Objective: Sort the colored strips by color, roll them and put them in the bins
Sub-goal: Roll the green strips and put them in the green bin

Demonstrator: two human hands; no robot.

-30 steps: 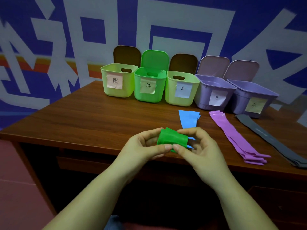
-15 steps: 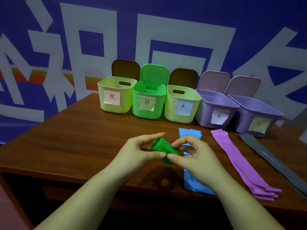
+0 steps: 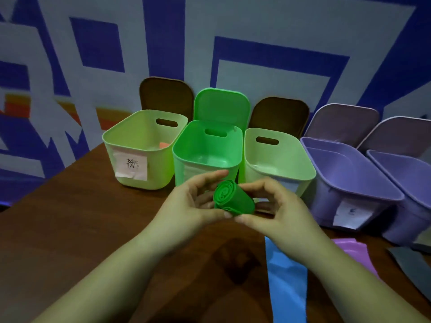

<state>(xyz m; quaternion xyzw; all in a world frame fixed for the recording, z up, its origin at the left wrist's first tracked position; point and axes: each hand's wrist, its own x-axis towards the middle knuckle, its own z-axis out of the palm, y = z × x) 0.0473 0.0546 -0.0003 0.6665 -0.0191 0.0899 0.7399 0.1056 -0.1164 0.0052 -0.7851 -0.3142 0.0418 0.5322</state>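
Presently, in the head view, both hands hold one rolled green strip (image 3: 233,199) above the bench (image 3: 70,229), just in front of the open green bin (image 3: 207,148). The left hand (image 3: 186,203) grasps the roll with its thumb under the near edge and its fingers curved behind the spiral end. The right hand (image 3: 275,206) grasps the opposite side, thumb tip at the lower edge, fingers arched over the top. The roll is tilted, its coiled end facing up and left.

The green bin stands between two pale green bins (image 3: 140,145) (image 3: 279,164); two purple bins (image 3: 349,173) (image 3: 401,169) stand to the right. All lids are raised. A flat blue strip (image 3: 286,276) lies on the bench under the right forearm, with a purple strip (image 3: 352,248) and a grey strip (image 3: 410,259) further right.

Judged step: transfer of the roll into the green bin. To do it well, maintain light pressure across the coil so the outer tail does not spring loose. Carry the roll over the near rim, lower it well inside, and let go only once it rests on the bin floor. Released too high, the roll may well unwind.
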